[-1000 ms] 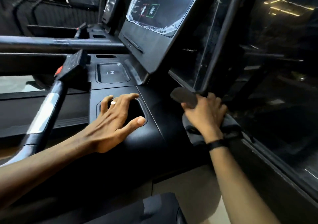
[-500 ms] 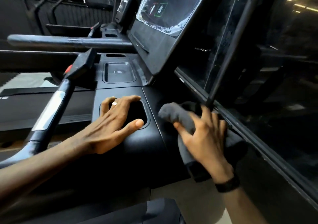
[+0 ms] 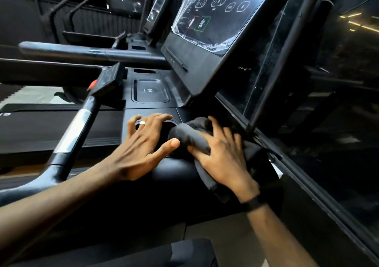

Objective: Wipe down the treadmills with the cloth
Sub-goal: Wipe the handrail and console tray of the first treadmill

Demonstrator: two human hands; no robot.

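Dark soft cloth (image 3: 190, 136) bunched under the right hand (image 3: 223, 160) (fingers gripping it), left hand (image 3: 141, 145) fingers spread on smooth console (image 3: 176, 170).

Ahead of you the tilted console screen (image 3: 207, 47) overhangs the deck; the window frame (image 3: 287, 164) walls the right, the handlebar (image 3: 71, 131) the left; the recessed tray (image 3: 150, 91) lies open.

Bare forearms; silver ring (image 3: 143, 123) on left, seemingly black wristband (image 3: 255, 202) right.

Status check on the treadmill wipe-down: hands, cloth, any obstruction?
Right hand presses cloth onto console. Left hand rests at cup holder, beside cloth. Nothing else blocking.
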